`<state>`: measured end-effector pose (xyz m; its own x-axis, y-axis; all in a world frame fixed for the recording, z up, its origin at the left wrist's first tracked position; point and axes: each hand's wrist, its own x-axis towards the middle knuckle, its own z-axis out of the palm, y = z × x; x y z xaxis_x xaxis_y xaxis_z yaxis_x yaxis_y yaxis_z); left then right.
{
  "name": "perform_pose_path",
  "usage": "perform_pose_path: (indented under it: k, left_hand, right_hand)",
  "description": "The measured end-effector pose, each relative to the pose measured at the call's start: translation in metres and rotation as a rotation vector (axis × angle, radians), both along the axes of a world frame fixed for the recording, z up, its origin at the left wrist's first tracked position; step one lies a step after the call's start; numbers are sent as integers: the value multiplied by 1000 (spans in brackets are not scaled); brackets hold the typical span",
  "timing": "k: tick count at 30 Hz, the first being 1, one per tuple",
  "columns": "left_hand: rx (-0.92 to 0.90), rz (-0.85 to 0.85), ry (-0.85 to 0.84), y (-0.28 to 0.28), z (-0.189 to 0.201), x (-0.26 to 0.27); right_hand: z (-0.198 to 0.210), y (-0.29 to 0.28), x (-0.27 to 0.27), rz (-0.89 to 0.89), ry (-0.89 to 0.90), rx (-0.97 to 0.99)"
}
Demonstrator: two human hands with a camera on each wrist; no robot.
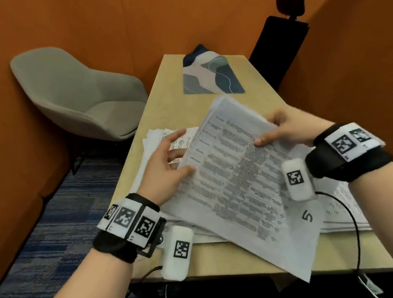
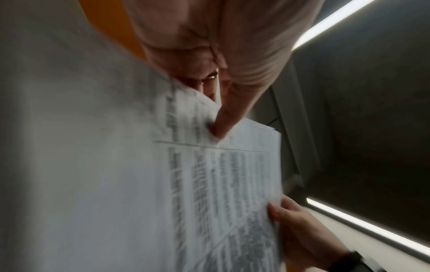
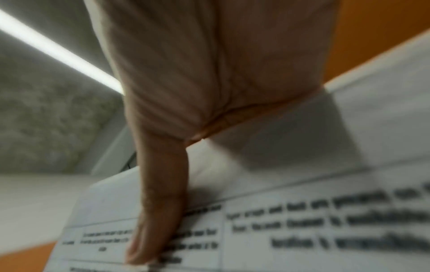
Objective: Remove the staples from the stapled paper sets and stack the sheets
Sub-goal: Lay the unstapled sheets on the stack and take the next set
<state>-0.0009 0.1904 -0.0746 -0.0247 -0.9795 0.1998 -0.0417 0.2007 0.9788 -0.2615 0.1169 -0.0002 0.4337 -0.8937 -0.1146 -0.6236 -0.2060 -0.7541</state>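
Both hands hold one printed paper set [image 1: 237, 176] tilted above the table [image 1: 161, 104], its far corner raised toward 12 o'clock and its near corner hanging past the table's front edge at 6 o'clock. The right hand [image 1: 290, 126] pinches the set's 3 o'clock edge, thumb on the printed face and fingers curled behind. The left hand [image 1: 165, 166] clamps the 9 o'clock edge, thumb on top, other fingers underneath — the left wrist view shows the thumb pressed into the page. No staple is visible in any view; the corners are too blurred to tell.

More printed sheets lie flat: a loose pile [image 1: 158, 138] at 10 o'clock of the held set, and another pile [image 1: 342, 206] beneath it, spreading toward 4 o'clock.

The step in hand looks like handling this set — either finding its stapled corner or carrying it to a pile. To do it well, I would keep both pinches firm so the sheets do not fan, lower the overhanging corner onto the table, then square the edges before letting go.

A patterned mat [image 1: 209, 74] lies at 12 o'clock, a grey chair [image 1: 76, 96] at 10 o'clock.
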Motion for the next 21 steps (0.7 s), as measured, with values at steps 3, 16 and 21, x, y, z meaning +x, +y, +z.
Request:
perform_pose_path:
  k: [3,16,21]
  left_hand:
    - [-29,170,153,-8,11,13]
    - [-278,240,162,-35,83,-4]
    - [-323,275,117,-35,84,12]
  right_hand:
    - [35,7,-10,-42,-286,-95]
    - [18,22,39,-164,-969,-196]
    - [15,25,44,-75,-984,-192]
